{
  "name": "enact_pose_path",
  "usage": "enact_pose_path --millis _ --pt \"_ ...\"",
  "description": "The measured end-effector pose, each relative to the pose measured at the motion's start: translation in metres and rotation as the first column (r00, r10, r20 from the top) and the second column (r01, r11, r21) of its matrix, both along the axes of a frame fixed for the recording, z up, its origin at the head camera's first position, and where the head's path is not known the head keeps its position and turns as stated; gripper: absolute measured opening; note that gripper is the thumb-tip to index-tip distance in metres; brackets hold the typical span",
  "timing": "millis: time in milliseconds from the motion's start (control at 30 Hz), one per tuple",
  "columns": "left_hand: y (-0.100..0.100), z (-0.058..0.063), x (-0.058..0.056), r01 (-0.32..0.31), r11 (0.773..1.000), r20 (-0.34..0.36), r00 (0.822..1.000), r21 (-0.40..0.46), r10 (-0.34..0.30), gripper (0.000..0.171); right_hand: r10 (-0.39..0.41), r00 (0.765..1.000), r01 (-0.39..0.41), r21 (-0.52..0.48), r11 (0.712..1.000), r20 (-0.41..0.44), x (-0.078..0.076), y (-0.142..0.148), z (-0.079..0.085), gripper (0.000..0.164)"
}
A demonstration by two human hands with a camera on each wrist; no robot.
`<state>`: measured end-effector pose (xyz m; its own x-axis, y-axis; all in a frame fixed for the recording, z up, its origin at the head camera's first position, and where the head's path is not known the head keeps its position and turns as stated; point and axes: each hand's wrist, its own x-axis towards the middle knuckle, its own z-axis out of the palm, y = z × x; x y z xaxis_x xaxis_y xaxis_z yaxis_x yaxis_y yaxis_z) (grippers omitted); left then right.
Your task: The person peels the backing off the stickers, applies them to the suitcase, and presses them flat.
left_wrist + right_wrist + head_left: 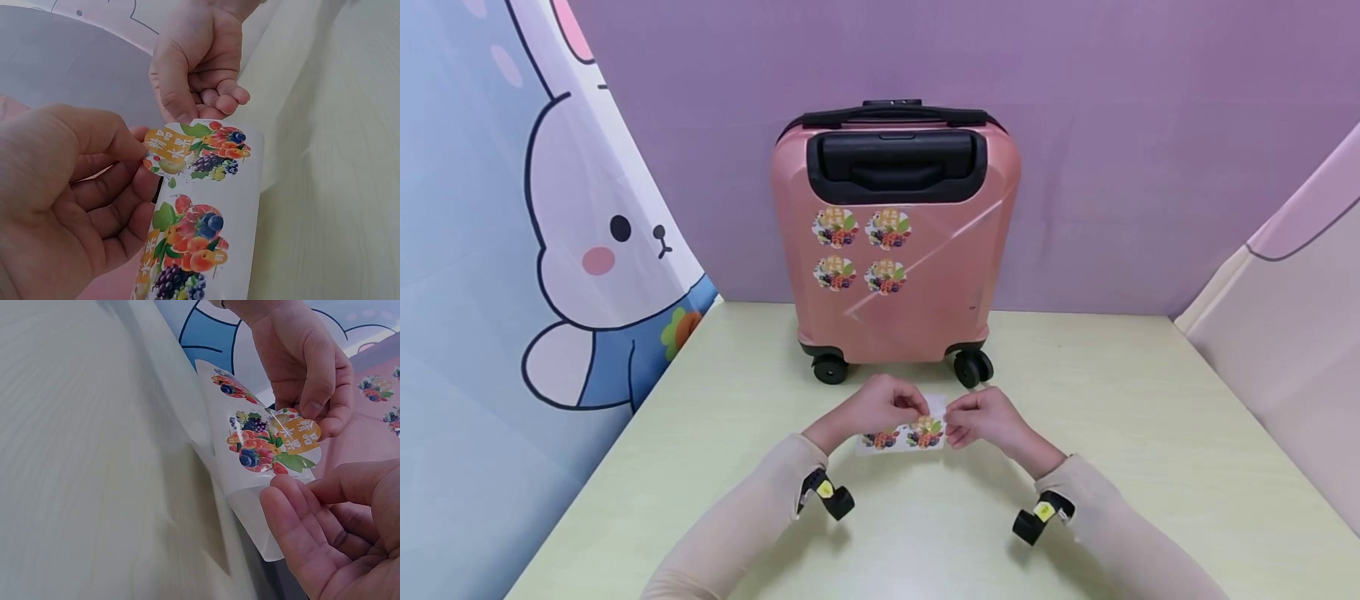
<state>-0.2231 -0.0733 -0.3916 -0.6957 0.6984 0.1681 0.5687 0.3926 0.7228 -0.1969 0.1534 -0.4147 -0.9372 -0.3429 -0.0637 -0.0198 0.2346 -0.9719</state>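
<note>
A white backing sheet [240, 215] with round fruit stickers is held up between the hands, just in front of the suitcase. My left hand [887, 406] pinches the orange-lettered edge of one fruit sticker [274, 447] between thumb and index finger; that edge sticks out past the sheet. The sheet's right edge is gripped by my right hand [988, 419], thumb against the fingers. Another sticker [190, 247] lies flat on the sheet beside it. Behind stands a pink suitcase [925, 308], upright, with several matching stickers [887, 228] in two rows on its left side.
The suitcase rests on black wheels [830, 368] on a pale wooden table [1112, 400]. A purple backdrop [1150, 167] rises behind it, and a rabbit-print cloth [580, 275] hangs at the left. Each wrist wears a strapped black camera [837, 502].
</note>
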Motion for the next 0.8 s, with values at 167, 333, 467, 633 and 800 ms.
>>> enact_pose_path --millis 167,333,467,633,800 --pt "-0.0012 0.0012 0.0012 0.037 0.999 0.006 0.999 0.018 -0.037 0.008 -0.002 1.000 0.002 0.008 1.000 -0.003 -0.0013 0.0010 -0.0004 0.029" --pt "-0.0024 0.0026 0.0022 0.044 0.999 0.029 0.999 0.025 -0.045 0.009 0.005 1.000 -0.005 0.003 1.000 -0.005 -0.0018 0.0012 -0.0001 0.029" --pt "-0.0033 0.0056 0.0028 0.017 0.999 0.070 0.997 0.037 -0.020 0.011 0.014 1.000 -0.014 -0.014 1.000 0.011 -0.0008 0.0006 0.0004 0.028" --pt "-0.0033 0.0079 0.0030 -0.017 0.999 0.077 0.997 0.044 0.013 0.012 0.034 0.998 -0.031 -0.063 0.998 0.044 -0.0005 -0.0006 0.0018 0.023" --pt "-0.0037 0.0056 0.0019 -0.040 0.998 0.074 0.997 0.044 0.037 0.010 0.056 0.997 -0.050 -0.107 0.993 0.056 -0.0020 -0.0004 0.0008 0.014"
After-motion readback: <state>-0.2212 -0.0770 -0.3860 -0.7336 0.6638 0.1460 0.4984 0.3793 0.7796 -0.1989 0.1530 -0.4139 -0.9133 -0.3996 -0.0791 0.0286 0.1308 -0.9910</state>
